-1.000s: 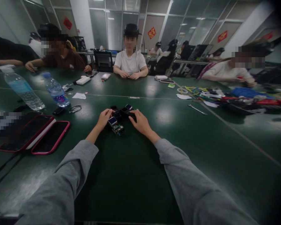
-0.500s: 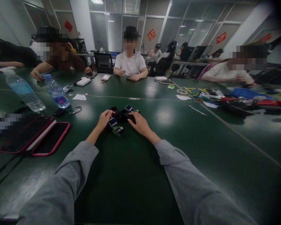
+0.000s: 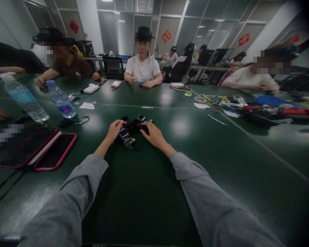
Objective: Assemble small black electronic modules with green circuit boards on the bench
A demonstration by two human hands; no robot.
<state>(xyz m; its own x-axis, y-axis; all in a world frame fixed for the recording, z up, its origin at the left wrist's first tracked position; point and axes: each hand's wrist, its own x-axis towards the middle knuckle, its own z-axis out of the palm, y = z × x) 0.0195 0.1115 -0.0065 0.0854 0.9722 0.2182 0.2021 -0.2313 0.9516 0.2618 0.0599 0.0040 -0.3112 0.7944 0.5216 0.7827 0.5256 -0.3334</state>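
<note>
Close together on the green table, both my hands work around small electronics. My left hand [image 3: 114,131] pinches at the edge of a black plastic casing [image 3: 128,122], its thumb and forefinger together. Just below those fingers lies a green circuit board [image 3: 129,142] with a small square screen [image 3: 123,133]. My right hand [image 3: 153,134] has its fingers curled over a second black casing [image 3: 137,123]; its palm side is hidden. Behind that casing sits another board with a small screen [image 3: 141,117]. Where the dark casings meet is hard to make out.
Left of my arms lie an open red-edged phone case [image 3: 55,152], two water bottles [image 3: 61,99], a black cable [image 3: 82,120] and a small black object [image 3: 64,122]. A wrench [image 3: 217,120] and a pile of cables [image 3: 221,101] are at the right. Several people sit around.
My hands stay almost in place on the casings. Another person's hand has come into view at the left edge. The person opposite has shifted a hand slightly.
</note>
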